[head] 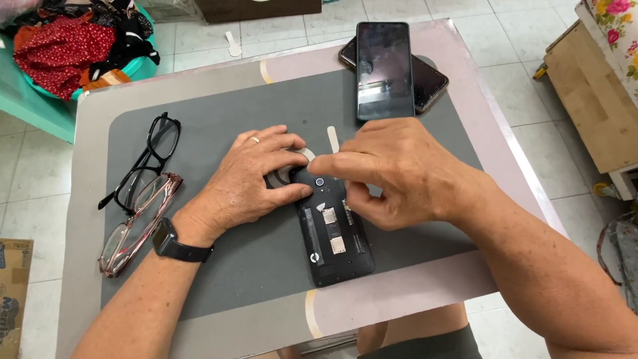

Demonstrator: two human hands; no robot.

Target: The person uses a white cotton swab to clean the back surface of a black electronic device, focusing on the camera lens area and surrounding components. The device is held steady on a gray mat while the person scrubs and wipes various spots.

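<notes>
Both hands on opened phone [335,236]

My left hand [249,176] pinches its top edge; right hand [392,173] grips there too; glasses [143,193] at 9 o'clock.

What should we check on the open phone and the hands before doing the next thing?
1. Opened phone lies flat on the grey mat: ok.
2. Left hand steadies the phone's top end: ok.
3. Right hand fingertips sit near the camera lens: ok.
4. Round tape roll under the left hand, its state: cannot tell.
5. Two spare phones and two pairs of glasses lie apart from the work: ok.
</notes>
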